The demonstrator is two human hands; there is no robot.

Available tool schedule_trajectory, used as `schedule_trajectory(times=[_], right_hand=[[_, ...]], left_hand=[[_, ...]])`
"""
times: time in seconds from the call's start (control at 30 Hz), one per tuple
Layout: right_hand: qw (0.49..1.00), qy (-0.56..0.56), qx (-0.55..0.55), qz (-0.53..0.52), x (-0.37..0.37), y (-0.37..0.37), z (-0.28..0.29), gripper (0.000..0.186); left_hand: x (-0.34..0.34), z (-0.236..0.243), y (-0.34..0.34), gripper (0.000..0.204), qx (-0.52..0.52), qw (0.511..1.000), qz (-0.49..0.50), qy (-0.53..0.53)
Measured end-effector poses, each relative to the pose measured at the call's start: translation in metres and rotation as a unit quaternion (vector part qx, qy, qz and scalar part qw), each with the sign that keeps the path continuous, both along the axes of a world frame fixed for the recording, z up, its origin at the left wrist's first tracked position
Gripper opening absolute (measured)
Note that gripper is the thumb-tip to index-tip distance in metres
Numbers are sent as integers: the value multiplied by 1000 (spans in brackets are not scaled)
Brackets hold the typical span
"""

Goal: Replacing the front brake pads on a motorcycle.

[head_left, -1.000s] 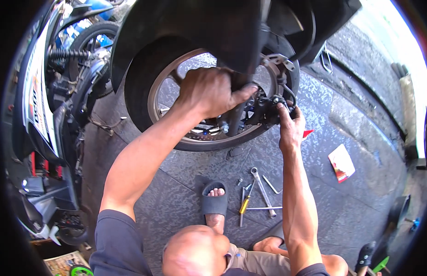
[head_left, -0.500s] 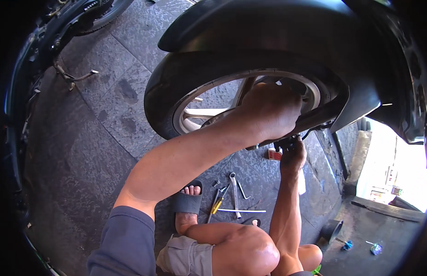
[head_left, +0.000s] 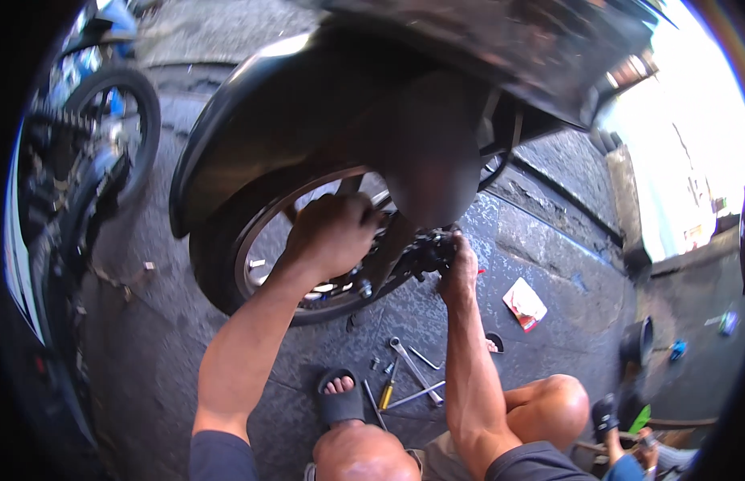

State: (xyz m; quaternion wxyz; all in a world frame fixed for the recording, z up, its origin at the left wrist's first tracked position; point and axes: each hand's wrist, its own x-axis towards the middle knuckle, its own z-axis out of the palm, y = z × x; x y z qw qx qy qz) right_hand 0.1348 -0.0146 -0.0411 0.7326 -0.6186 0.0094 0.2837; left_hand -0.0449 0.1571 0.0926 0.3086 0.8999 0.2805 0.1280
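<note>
Caliper (head_left: 430, 255) sits gripped in right hand (head_left: 461, 272); left hand (head_left: 331, 235) curls by wheel (head_left: 214, 272), can't tell on what. Hands apart. Spanner (head_left: 416, 369) on floor (head_left: 156, 345).

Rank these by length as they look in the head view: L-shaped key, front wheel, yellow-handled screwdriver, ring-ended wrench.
1. Front wheel, partly hidden
2. Ring-ended wrench
3. Yellow-handled screwdriver
4. L-shaped key

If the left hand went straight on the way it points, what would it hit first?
Probably the wheel, whose far side shows just beyond the left hand; depth is unclear, though.
</note>
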Motion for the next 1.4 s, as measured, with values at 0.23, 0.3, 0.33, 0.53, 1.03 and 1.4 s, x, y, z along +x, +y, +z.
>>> schedule_trajectory(times=[0.23,0.3,0.33,0.53,1.03,1.4], right_hand=[[944,-69,-201,252,30,-16,28,41],[942,-67,-183,273,40,-18,34,45],[926,-69,-188,319,46,-19,36,48],[867,-14,-217,447,77,-19,46,55],[894,119,-27,430,101,-43,-7,71],[884,199,76,416,100,-61,-33,59]], left_hand=[[2,4,-10,21,32,999,14,-2],[6,5,-11,16,46,996,-19,-67],[7,6,-11,13,51,996,-30,-61],[10,-2,-20,13,61,994,23,-89],[47,-37,-179,62,-195,962,188,46],[145,-106,-193,105,-150,870,468,-32]])
